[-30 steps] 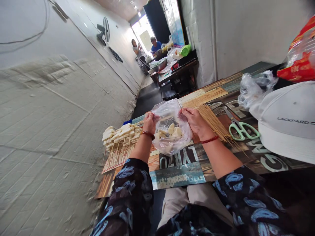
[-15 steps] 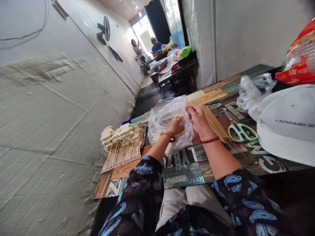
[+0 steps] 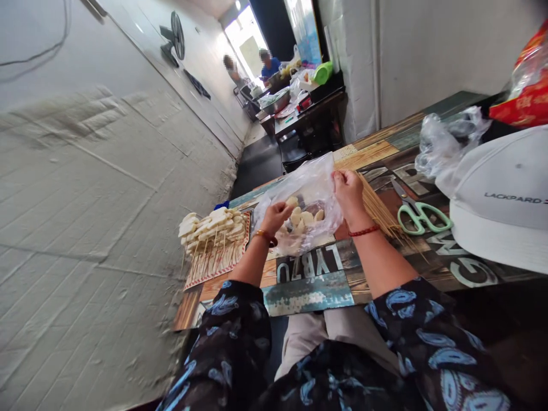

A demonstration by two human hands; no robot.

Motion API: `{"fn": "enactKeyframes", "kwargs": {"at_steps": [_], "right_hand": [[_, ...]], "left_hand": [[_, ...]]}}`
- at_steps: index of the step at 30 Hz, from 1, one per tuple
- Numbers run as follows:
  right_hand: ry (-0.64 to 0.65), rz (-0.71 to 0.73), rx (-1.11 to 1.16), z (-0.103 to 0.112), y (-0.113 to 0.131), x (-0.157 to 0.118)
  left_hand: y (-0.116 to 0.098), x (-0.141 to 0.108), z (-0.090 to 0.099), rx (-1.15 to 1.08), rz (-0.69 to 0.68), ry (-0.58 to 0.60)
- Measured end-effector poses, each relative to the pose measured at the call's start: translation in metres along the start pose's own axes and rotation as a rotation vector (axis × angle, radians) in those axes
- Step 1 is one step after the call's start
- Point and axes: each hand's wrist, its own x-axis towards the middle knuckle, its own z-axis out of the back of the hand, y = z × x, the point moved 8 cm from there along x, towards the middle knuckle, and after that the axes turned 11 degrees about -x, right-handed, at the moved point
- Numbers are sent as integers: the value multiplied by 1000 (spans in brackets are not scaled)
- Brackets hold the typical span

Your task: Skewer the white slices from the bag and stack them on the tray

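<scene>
Fingers [image 3: 338,178] of the right hand [image 3: 349,193] are bent in a pinch on the raised right edge of a clear plastic bag [image 3: 314,171], the back of the hand turned upward. That forearm slants inward from the lower right, a red bracelet [image 3: 363,230] around the wrist. From the lower left comes the other forearm; the left hand [image 3: 276,218] is over the bag's left side, palm down, thumb and fingertips drawn together beside a pale slice [image 3: 292,201]. Whether they grip it, I cannot tell.

The bag sits on the patterned table [image 3: 308,297] in front of the person, between the hands. Its wide side spreads left to right, the plastic climbing toward the right hand; more pale pieces [image 3: 305,218] lie inside at mixed angles.

Just right of the right hand, a bundle of thin sticks [image 3: 379,208] runs lengthwise from the far side toward the near right. Left of the bag, skewered slices [image 3: 216,222] are piled with their sticks pointing toward the person. Green-handled scissors [image 3: 422,218] lie beside the bundle, blades pointing away, near a white cap [image 3: 500,200].
</scene>
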Motion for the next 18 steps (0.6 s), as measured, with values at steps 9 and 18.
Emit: {"fn": "enactKeyframes", "kwargs": {"at_steps": [9,18], "right_hand": [[126,207,-561,5,20,-12],[74,301,-678,23,31,-15]], "left_hand": [[-42,-90,-17,252,-390,127],[-28,-174,-36,372,-353,207]]}}
